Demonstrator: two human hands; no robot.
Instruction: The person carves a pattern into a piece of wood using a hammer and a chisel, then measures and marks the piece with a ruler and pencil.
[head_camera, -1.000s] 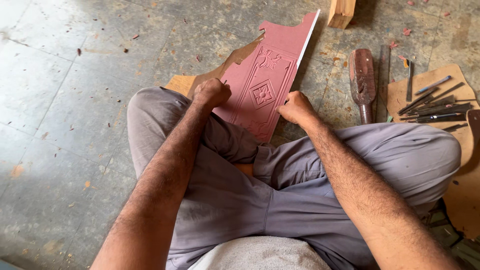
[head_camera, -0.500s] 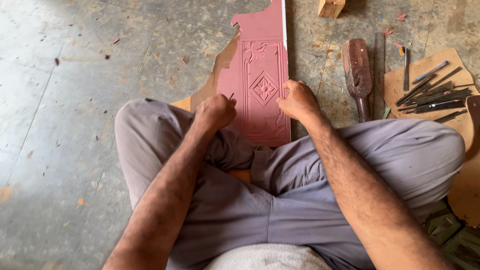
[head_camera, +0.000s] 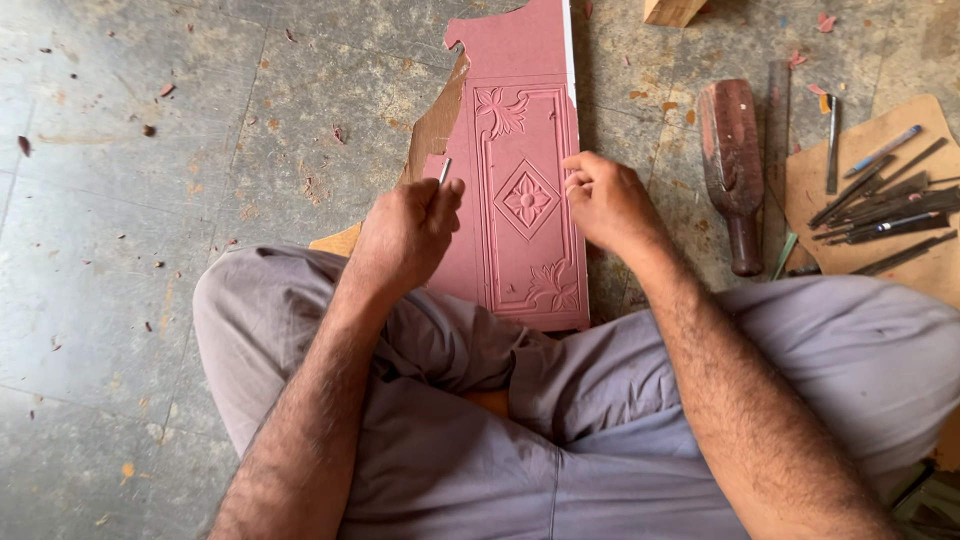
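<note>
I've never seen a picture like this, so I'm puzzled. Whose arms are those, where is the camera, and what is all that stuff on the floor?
The camera sits on a person's head and looks down, so you see their own arms and crossed legs. The left hand pinches a thin metal tool. The right hand rests on a reddish carved panel with flower patterns, lying on the stone floor. To the right lie a wooden mallet and more carving tools on a piece of cardboard.

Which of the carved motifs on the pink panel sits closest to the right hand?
The diamond motif at the panel's centre, just left of the right hand. The floral motifs lie farther off, one near the top, one near the bottom.
</note>
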